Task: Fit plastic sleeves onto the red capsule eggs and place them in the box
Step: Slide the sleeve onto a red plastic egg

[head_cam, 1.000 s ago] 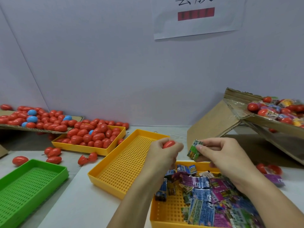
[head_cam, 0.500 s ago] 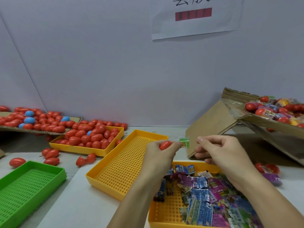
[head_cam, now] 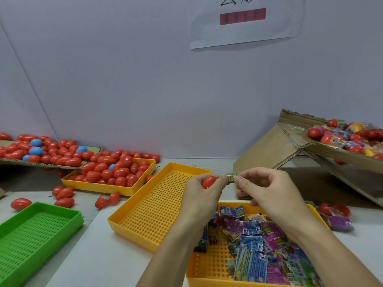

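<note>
Listing from the near edge outward:
Sleeve tray: yellow perforated tray [head_cam: 209, 268] at bottom right, holding a heap of flat printed plastic sleeves [head_cam: 259, 245] — purple, blue and green.
Green tray: perforated green tray [head_cam: 31, 235] at bottom left.
Middle tray: second yellow perforated tray [head_cam: 157, 206], set at an angle beside the sleeve tray.
Left hand: left hand [head_cam: 204, 190], fingers curled round one red capsule egg [head_cam: 209, 181], held above the middle tray's far end.
Right hand: right hand [head_cam: 267, 189], thumb and forefinger pinching a small green sleeve [head_cam: 232, 177] just beside the egg's tip; whether sleeve and egg touch cannot be told.
Loose eggs: several red eggs [head_cam: 62, 193] on the table between the green tray and the far tray; two wrapped eggs [head_cam: 333, 210] right of the sleeve tray.
Far tray: yellow tray [head_cam: 99, 185] heaped with red eggs, one blue among them.
Cardboard sheet: flat cardboard [head_cam: 41, 164] at far left, carrying red and a few blue eggs.
Box: tilted cardboard box [head_cam: 331, 160] at far right — holds sleeved eggs [head_cam: 352, 139].
Wall: paper notice [head_cam: 244, 21] with a red bar.
</note>
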`<state>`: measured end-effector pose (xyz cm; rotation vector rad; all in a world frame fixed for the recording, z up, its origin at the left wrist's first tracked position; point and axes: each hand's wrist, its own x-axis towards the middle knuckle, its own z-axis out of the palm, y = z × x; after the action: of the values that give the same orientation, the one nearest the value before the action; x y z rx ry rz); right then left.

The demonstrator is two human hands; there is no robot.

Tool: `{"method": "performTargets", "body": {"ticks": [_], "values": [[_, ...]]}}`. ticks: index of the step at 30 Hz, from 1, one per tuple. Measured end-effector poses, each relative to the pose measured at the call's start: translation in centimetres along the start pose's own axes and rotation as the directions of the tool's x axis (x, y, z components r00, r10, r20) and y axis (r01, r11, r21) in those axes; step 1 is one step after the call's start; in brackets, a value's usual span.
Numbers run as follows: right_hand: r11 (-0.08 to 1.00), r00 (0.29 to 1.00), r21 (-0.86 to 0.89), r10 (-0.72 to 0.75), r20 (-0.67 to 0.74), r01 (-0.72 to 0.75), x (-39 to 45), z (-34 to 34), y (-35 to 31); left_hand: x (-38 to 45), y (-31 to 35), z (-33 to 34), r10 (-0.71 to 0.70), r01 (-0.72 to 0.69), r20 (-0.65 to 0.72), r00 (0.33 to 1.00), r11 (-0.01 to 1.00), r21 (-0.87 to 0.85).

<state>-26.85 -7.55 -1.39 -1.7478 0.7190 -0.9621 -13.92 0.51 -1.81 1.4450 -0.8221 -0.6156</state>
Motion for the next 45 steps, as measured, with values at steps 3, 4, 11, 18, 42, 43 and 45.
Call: {"method": "performTargets", "body": {"ticks": [3,4,11,18,42,43,45], "values": [[1.0,1.0,0.02,0.021,0.004,-0.021,0.0,0.0,0.2,0.0,-0.1,0.0,0.01,-0.01,0.022,1.0,1.0,-0.01],[0.999,1.0,0.026,0.028,0.009,-0.028,0.1,0.1,0.2,0.0,-0.1,0.0,0.016,-0.016,0.033,0.999,1.0,-0.011],[0.999,0.997,0.044,0.01,-0.076,-0.007,0.2,0.2,0.5,0.0,-0.2,0.2,0.053,-0.056,0.06,0.997,0.997,0.057],[0.996,0.994,0.075,0.059,-0.094,-0.052,0.6,0.1,1.0,0.2,-0.2,0.1,0.132,-0.133,-0.032,0.991,0.991,-0.019],[0.881,0.96,0.398,0.279,0.0,-0.256,1.0,-0.2,1.4,-0.1,-0.4,0.4,0.279,-0.282,0.048,0.959,0.92,0.271],[0.874,0.954,0.4,0.301,-0.001,-0.276,1.1,-0.2,1.5,-0.1,-0.5,0.4,0.288,-0.289,0.045,0.956,0.912,0.29],[0.867,0.946,0.4,0.325,0.0,-0.297,1.1,-0.1,1.6,-0.1,-0.6,0.5,0.296,-0.297,0.052,0.954,0.901,0.316]]}}
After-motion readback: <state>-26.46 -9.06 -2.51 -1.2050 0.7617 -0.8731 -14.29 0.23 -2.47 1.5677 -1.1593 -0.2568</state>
